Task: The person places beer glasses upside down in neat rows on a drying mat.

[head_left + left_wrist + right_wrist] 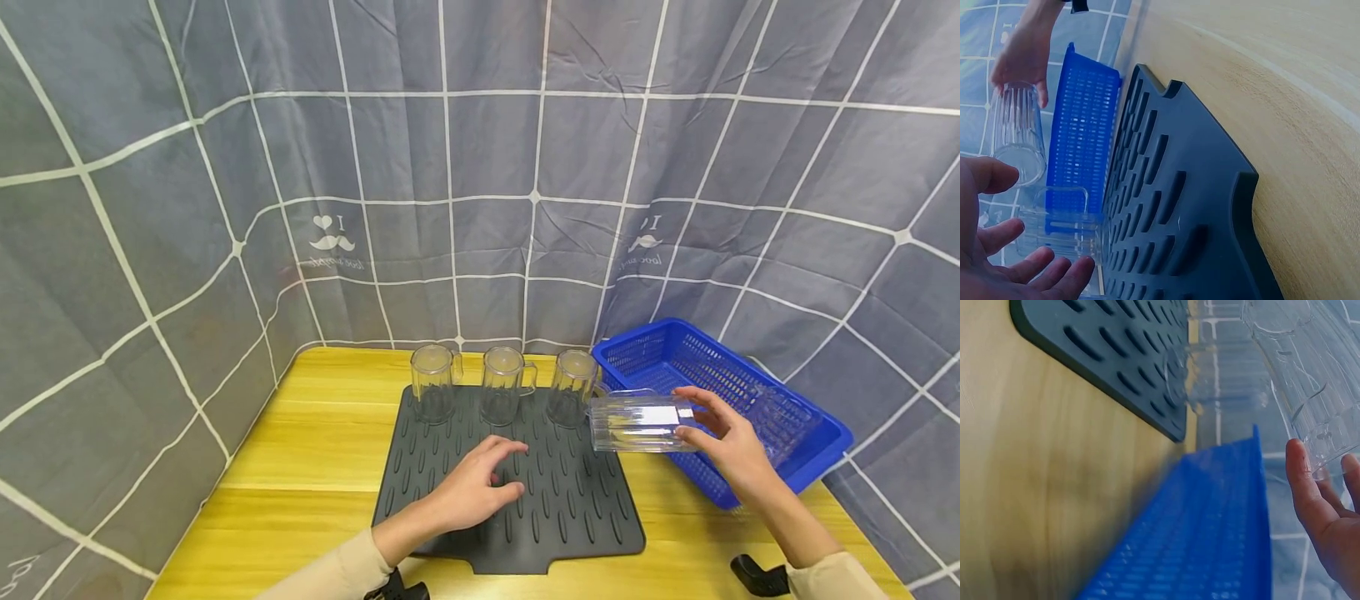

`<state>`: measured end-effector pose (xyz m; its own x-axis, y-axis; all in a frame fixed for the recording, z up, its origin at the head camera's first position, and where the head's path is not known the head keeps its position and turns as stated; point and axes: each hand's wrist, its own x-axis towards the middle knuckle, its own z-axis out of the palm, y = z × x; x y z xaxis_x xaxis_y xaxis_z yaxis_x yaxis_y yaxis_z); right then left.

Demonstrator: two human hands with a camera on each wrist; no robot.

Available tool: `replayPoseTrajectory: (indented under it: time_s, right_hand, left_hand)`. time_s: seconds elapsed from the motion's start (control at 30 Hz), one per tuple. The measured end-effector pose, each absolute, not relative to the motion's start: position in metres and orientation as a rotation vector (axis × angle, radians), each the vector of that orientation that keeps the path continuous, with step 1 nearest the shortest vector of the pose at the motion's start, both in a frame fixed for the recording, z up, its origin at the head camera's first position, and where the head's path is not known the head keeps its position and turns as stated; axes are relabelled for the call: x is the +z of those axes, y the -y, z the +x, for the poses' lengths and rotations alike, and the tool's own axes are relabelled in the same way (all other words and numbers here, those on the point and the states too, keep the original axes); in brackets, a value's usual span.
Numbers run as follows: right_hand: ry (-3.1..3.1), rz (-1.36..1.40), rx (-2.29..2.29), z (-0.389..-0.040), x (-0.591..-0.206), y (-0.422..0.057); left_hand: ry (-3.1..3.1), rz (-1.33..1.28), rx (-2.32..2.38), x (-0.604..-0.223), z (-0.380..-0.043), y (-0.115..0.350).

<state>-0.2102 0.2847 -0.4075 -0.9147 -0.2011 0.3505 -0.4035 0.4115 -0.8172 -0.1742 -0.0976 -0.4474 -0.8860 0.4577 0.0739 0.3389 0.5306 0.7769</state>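
My right hand point(731, 446) holds a clear ribbed mug point(637, 423) by one end between thumb and fingers. The mug lies sideways in the air over the gap between the dark drying mat point(525, 500) and the blue basket point(828, 437). Above the mat my left hand point(480, 487) hangs with fingers apart and loosely bent, holding nothing. Along the mat's back edge stand a left mug point(432, 387), a middle mug point(501, 387) and a right mug point(567, 392), all clear with handles. The held mug partly overlaps the right one in the head view.
Inside the basket, at its right end, lies more clear glassware point(780, 421), its outline faint. A yellow wooden table point(300, 467) carries everything. Grey checked curtains point(487, 150) enclose the back and sides. Black devices point(757, 575) show near both wrists.
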Motion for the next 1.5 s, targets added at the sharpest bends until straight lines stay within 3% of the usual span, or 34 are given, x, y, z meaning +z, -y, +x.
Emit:
replayPoseTrajectory:
  time_s: [1.5]
  right_hand:
    - [2.256, 0.453, 2.330, -0.198, -0.453, -0.206]
  left_hand:
    - [-2.479, 0.568, 1.544, -0.449, -0.170, 0.093]
